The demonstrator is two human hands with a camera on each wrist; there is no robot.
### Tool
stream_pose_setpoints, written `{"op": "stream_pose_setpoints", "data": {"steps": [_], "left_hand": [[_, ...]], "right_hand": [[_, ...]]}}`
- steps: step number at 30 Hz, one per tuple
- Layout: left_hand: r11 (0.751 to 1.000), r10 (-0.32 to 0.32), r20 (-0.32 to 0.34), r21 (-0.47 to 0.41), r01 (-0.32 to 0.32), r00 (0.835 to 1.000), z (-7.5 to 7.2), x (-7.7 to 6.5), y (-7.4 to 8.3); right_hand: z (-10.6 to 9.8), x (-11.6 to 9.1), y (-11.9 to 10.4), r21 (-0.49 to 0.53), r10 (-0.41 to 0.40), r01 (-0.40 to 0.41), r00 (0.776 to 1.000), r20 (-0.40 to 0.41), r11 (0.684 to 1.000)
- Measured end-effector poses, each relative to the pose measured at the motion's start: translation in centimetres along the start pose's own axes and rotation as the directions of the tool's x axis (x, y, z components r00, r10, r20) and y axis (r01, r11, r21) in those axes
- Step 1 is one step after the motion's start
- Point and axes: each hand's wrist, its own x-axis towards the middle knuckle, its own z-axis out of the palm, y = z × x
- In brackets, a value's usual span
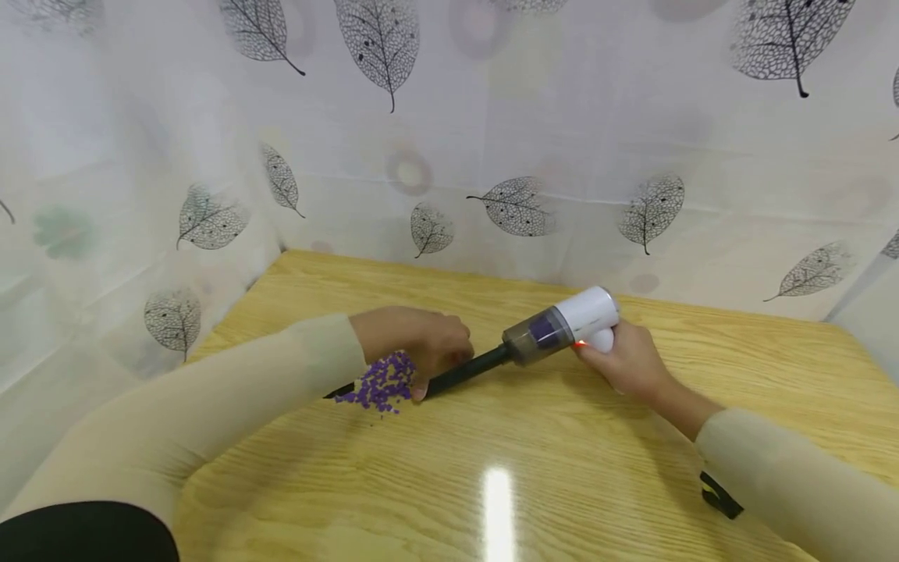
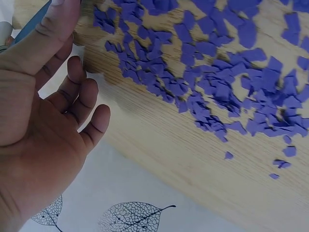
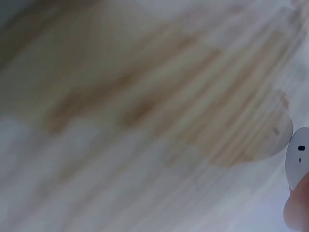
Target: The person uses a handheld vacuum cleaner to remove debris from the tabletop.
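A handheld vacuum cleaner (image 1: 541, 336), white with a see-through dust cup, slants low over the table. Purple bits show inside the cup, and a red light glows near the handle. My right hand (image 1: 628, 363) grips the white handle; the right wrist view catches only a fingertip (image 3: 298, 205) beside the white body. My left hand (image 1: 428, 343) pinches the long dark nozzle (image 1: 467, 372) between thumb and fingers. In the left wrist view, the thumb (image 2: 53, 24) lies along it. Purple paper scraps (image 1: 382, 382) are scattered by the nozzle's far left part, which is partly hidden behind them and the hand.
The wood-grain table (image 1: 449, 484) reaches back to a pale curtain (image 1: 562, 140) printed with leaf skeletons. A small dark object (image 1: 719, 496) lies by the right sleeve. At the lower left is a black rounded shape (image 1: 87, 535).
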Motion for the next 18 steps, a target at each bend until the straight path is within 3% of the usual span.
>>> {"op": "stream_pose_setpoints", "data": {"steps": [18], "left_hand": [[0.999, -0.03, 0.01, -0.029, 0.03, 0.999, 0.5, -1.8, -0.3]], "right_hand": [[1.1, 0.4, -1.3, 0.043, -0.007, 0.006, 1.0, 0.028, 0.999]]}}
